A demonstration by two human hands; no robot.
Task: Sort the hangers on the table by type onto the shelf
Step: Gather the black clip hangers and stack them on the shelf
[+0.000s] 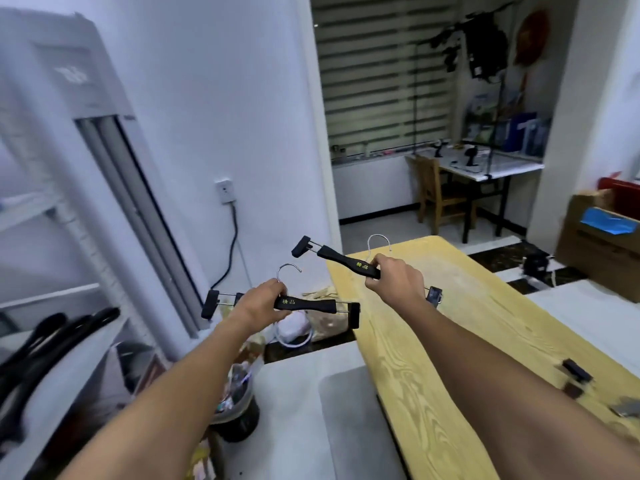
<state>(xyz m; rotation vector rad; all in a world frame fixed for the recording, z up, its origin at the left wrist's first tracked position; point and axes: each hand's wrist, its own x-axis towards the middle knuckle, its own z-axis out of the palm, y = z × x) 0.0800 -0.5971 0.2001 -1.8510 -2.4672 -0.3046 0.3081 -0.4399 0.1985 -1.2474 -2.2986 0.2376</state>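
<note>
I hold two black clip hangers with metal hooks in the air, one in each hand. My left hand grips the middle of one clip hanger, level, left of the yellow wooden table. My right hand grips the second clip hanger, tilted up to the left, over the table's far left corner. The white shelf stands at the left, blurred. Black hangers lie at its lower level. More black clip pieces lie on the table at the right edge.
A waste bin with a bag stands on the floor below my left arm. A white bundle and scraps lie on the floor by the wall. Cardboard boxes stand at the right; a desk and chair are in the far room.
</note>
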